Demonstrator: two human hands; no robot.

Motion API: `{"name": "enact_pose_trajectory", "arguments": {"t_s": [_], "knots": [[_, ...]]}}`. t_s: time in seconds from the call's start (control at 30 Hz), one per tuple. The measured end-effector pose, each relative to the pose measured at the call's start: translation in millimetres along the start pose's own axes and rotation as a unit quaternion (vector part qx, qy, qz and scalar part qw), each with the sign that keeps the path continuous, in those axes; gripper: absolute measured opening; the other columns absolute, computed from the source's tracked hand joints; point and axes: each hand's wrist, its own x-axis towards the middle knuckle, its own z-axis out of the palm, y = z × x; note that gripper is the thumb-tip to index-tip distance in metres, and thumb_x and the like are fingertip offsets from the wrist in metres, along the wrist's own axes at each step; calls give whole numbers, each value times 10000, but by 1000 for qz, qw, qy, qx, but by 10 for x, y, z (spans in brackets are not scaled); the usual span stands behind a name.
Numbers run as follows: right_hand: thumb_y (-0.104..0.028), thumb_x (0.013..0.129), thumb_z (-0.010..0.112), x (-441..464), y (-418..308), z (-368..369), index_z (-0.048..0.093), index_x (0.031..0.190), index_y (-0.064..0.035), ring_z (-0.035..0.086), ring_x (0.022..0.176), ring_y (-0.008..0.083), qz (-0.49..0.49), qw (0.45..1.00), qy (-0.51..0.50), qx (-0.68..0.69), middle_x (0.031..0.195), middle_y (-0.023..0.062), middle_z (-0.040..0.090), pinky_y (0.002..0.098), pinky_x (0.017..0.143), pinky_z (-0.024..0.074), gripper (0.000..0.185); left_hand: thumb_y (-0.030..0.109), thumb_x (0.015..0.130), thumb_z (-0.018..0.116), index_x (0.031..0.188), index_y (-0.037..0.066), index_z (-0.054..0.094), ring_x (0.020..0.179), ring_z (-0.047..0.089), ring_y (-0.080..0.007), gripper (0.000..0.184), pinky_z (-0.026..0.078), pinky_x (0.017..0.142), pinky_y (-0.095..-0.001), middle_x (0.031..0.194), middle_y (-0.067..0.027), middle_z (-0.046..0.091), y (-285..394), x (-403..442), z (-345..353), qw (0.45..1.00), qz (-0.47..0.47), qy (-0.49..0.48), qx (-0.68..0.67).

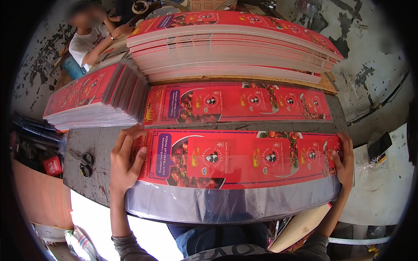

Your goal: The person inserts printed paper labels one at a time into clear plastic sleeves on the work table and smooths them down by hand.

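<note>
A long red printed sheet [244, 158] lies in front of me on a stack of clear plastic sheets [235, 204] at the table's near edge. My left hand [126, 163] rests on its left end, thumb on top and fingers bent over the far corner. At the right end, my right hand [344, 161] holds the edge, thumb on the print and fingers around the side. Just beyond lies another red printed piece [239, 104] with a shiny plastic surface.
A tall stack of red printed boards [230, 56] stands at the back, on wood. Plastic-covered red pieces [87, 98] are piled at the left. Black scissors [86, 164] lie on the grey table [98, 185]. Another person [89, 43] sits at the back left.
</note>
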Motion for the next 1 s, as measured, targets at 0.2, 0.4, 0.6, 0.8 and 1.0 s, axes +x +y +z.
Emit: {"name": "enact_pose_trajectory", "arguments": {"t_s": [0.2,0.4,0.6,0.8,1.0], "knots": [[-301,869,522,1,-2,5,454,1281,-4,418,1235,352,-1,1000,5,0,1303,204,433,387,1052,304,512,122,851,553,1090,-9,582,1084,566,-392,274,452,908,-419,1131,-212,570,17,9,-3,1000,-1,3,-15],[-260,829,587,8,-3,28,489,1247,-7,453,1174,373,-24,999,35,16,1254,203,474,403,1003,342,498,115,845,555,1094,-5,586,1028,582,-379,278,456,879,-408,1105,-196,572,44,33,-18,1000,0,7,-13],[-248,811,603,4,-19,18,495,1233,-7,451,1168,381,-11,999,33,18,1248,204,473,408,999,343,498,102,833,553,1077,-8,593,1011,583,-373,271,455,874,-401,1078,-189,571,63,27,-20,1000,-2,8,-20],[-255,812,607,12,-20,17,496,1233,-7,455,1163,381,-11,999,33,9,1249,203,470,410,997,345,501,108,833,556,1067,-11,592,1011,583,-373,264,452,879,-397,1066,-192,572,41,18,2,1000,-2,15,-24],[-268,827,598,2,18,24,500,1223,-4,466,1148,381,-24,999,33,-2,1233,205,481,405,991,350,486,85,824,544,1056,-10,591,1011,583,-365,255,450,877,-394,1059,-185,577,40,19,9,1000,-3,15,-24]]}}
